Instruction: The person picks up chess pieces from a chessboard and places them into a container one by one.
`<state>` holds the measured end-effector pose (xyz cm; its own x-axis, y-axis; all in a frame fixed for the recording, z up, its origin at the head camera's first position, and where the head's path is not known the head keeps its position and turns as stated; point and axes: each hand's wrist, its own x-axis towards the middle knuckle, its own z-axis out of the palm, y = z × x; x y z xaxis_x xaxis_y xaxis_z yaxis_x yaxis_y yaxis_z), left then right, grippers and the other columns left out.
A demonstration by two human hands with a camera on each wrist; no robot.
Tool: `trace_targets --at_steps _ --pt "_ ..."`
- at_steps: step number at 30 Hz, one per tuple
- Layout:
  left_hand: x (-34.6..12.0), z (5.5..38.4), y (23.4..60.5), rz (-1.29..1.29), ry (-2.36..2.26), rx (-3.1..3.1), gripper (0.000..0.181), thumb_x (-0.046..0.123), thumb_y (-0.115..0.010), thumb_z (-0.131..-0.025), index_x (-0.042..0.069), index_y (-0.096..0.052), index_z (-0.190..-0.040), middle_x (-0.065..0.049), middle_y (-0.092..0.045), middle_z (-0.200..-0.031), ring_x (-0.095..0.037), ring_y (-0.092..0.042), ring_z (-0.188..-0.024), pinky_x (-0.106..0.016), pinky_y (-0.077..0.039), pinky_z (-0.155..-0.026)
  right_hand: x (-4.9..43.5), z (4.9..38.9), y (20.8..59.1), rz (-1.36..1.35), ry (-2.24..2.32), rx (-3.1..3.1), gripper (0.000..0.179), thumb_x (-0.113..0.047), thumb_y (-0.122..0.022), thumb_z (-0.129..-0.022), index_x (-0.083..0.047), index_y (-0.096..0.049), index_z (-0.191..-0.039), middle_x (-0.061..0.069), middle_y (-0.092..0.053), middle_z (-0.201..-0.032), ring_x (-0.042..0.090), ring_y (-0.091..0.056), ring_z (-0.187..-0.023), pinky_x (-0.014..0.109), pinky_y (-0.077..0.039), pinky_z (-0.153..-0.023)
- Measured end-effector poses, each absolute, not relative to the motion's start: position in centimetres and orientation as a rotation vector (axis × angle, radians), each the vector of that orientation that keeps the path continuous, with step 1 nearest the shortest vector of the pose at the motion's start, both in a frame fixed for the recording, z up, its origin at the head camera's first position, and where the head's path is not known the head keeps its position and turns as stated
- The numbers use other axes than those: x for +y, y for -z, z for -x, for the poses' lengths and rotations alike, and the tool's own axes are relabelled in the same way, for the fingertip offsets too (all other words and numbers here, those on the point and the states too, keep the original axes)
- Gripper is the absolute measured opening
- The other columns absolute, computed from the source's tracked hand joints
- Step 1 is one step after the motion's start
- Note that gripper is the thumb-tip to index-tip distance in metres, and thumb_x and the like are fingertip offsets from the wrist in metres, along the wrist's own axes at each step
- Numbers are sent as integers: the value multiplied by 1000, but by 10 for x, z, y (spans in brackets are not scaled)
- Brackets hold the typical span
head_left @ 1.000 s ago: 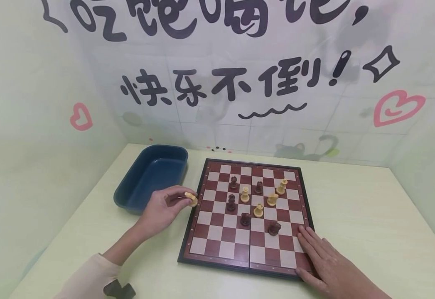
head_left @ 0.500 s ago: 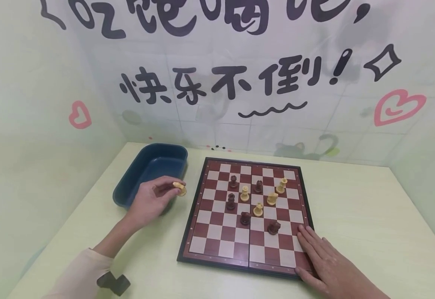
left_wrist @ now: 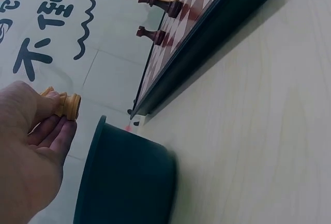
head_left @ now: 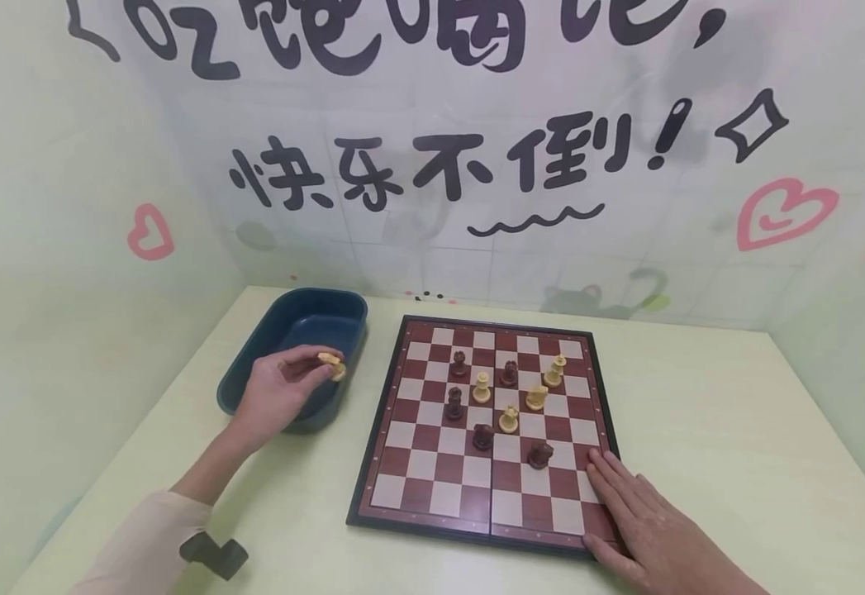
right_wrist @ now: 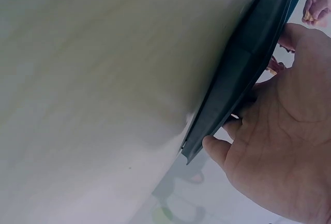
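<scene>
My left hand (head_left: 272, 395) pinches a cream-coloured chess piece (head_left: 337, 368) between thumb and fingers, over the near right side of the blue plastic tub (head_left: 331, 330). In the left wrist view, the round base of this chess piece (left_wrist: 71, 107) sticks out sideways past the fingertips, and its upper part is mostly hidden. The chessboard (head_left: 460, 500) lies to the right with several dark and cream pieces standing near its middle. Straight fingers of my right hand (head_left: 643, 521) rest on the board's near right edge; in the right wrist view they lie along the dark side of the board (right_wrist: 232, 79).
Cream chess pieces such as the tall one (head_left: 554, 372) stand among dark ones like the knight (head_left: 540, 454). A light table (head_left: 707, 413) carries board and tub. Behind it rises a printed wall sheet (head_left: 417, 273) with black characters and pink hearts.
My left hand has moved leftward from the board's left edge to over the tub, still pinching the cream chess piece. The right hand stays on the board's edge, and the standing pieces stay put.
</scene>
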<state>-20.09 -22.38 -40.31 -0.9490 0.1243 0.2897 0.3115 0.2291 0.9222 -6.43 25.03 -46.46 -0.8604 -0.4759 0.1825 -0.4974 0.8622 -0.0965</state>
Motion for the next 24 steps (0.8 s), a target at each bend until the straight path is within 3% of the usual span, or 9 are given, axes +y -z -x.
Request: trace_targets --at_steps 8,18,24 --pt "-235 206 407 380 1762 -2314 22 -9 -69 -93 -15 -68 -114 -31 -68 -111 -5 -69 -97 -22 -55 -85 250 64 464 -773 -206 -2856 81 -56 -63 -96 -2 -43 -153 10 -37 -160 7 -12 -151 13 3 -114" --pt "-250 216 406 277 1664 -2323 25 -6 -70 -94 -15 -67 -117 -29 -69 -111 -3 -70 -94 -21 -55 -83 248 65 461 -756 -222 -2899 81 -57 -60 -97 -2 -42 -154 9 -36 -161 24 -32 -146 12 4 -114" --pt "-257 217 405 217 1682 -2315 26 -4 -69 -95 -16 -66 -118 -18 -72 -107 -3 -70 -92 -24 -55 -84 250 64 461 -769 -222 -2889 81 -56 -61 -97 -2 -42 -153 9 -36 -161 20 -29 -147 12 4 -114"
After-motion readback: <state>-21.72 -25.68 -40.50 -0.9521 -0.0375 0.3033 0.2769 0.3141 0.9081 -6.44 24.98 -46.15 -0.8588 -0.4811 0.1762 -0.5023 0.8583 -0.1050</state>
